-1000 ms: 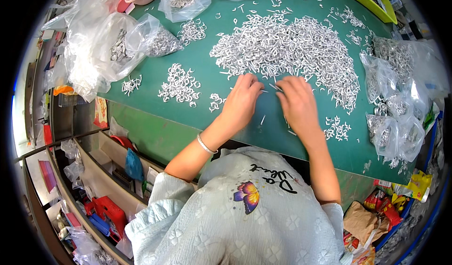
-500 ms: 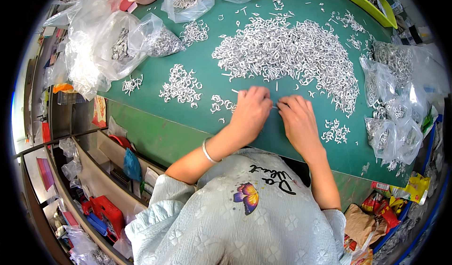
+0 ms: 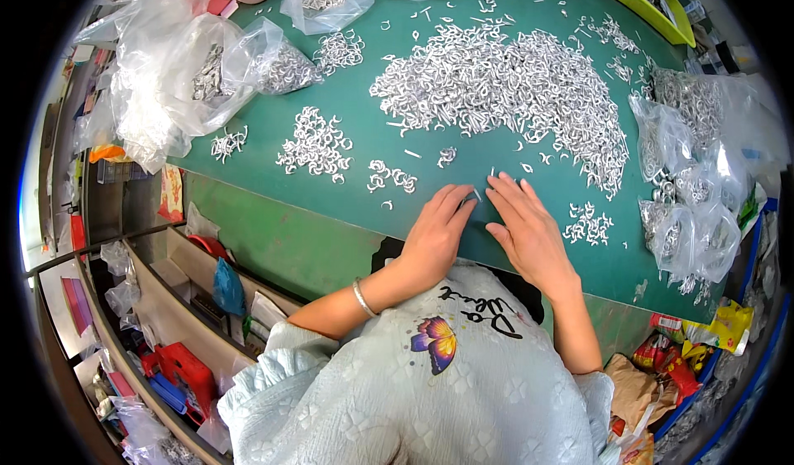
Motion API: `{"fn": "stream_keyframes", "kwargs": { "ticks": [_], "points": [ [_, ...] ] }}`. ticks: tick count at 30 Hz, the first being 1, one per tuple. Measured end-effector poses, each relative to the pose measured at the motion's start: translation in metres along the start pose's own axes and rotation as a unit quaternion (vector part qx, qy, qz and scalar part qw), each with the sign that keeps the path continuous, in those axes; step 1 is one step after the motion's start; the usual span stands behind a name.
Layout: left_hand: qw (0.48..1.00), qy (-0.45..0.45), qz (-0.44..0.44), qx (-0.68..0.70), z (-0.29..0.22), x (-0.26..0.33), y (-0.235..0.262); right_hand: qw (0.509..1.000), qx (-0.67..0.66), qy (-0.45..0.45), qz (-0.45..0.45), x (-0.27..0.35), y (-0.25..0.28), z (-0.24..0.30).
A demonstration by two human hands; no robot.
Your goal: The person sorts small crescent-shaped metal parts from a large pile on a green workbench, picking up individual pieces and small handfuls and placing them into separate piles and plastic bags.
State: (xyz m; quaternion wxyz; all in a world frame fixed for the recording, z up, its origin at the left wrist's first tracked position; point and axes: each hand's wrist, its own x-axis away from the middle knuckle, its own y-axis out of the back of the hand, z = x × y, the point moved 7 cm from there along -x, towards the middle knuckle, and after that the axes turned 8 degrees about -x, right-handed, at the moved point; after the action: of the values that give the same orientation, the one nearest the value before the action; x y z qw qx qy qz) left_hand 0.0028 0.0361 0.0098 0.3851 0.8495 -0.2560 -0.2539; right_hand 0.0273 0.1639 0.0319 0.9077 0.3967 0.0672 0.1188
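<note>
My left hand [image 3: 435, 232], with a silver bangle [image 3: 362, 298] on its wrist, is low over the near part of the green table [image 3: 347, 209]. Its thumb and forefinger pinch a small thin silver metal strip [image 3: 476, 194]. Just to the right, my right hand [image 3: 533, 238] has its fingers stretched out and holds nothing I can see. A short metal pin [image 3: 493, 171] lies by its fingertips. Beyond both hands spreads a big heap of small curved silver metal pieces [image 3: 496, 81]. A little clump of pieces [image 3: 447, 157] sits between that heap and my left hand.
Smaller piles of pieces lie at left [image 3: 314, 144] and right [image 3: 587, 225]. Clear plastic bags of metal pieces [image 3: 285, 64] stand along the left and back, with more bags [image 3: 699, 238] at right. A yellow-green bin [image 3: 649, 6] is at the far right corner. Drawers [image 3: 190, 300] stand open at lower left.
Both hands have drawn back toward me. My right hand's fingers have straightened and spread from a pinch. The small clump beyond my left hand has come into sight.
</note>
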Motion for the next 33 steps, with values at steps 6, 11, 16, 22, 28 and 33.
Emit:
{"fn": "stream_keyframes", "kwargs": {
  "ticks": [6,11,16,22,28,33],
  "points": [
    [0.998,0.016,0.022,0.057,-0.006,-0.007,-0.015,0.999,-0.01,-0.012,-0.031,0.019,0.017,-0.007],
    [0.991,0.003,0.053,0.121,-0.022,-0.017,-0.037,0.997,0.018,-0.072,-0.036,0.031,0.004,-0.011],
    [0.992,0.017,-0.082,0.09,0.0,-0.02,0.007,0.995,-0.016,-0.067,-0.068,0.039,0.015,-0.016],
    [0.962,0.099,-0.121,-0.226,0.064,-0.032,0.052,0.995,-0.032,-0.07,-0.07,0.028,0.008,-0.016],
    [0.974,0.078,-0.066,-0.201,0.064,-0.037,0.044,0.994,-0.043,-0.052,-0.086,0.029,0.006,-0.019],
    [0.992,-0.005,-0.024,-0.122,0.006,-0.019,0.011,0.995,-0.031,-0.045,-0.088,0.028,0.005,-0.021]
  ]
}}
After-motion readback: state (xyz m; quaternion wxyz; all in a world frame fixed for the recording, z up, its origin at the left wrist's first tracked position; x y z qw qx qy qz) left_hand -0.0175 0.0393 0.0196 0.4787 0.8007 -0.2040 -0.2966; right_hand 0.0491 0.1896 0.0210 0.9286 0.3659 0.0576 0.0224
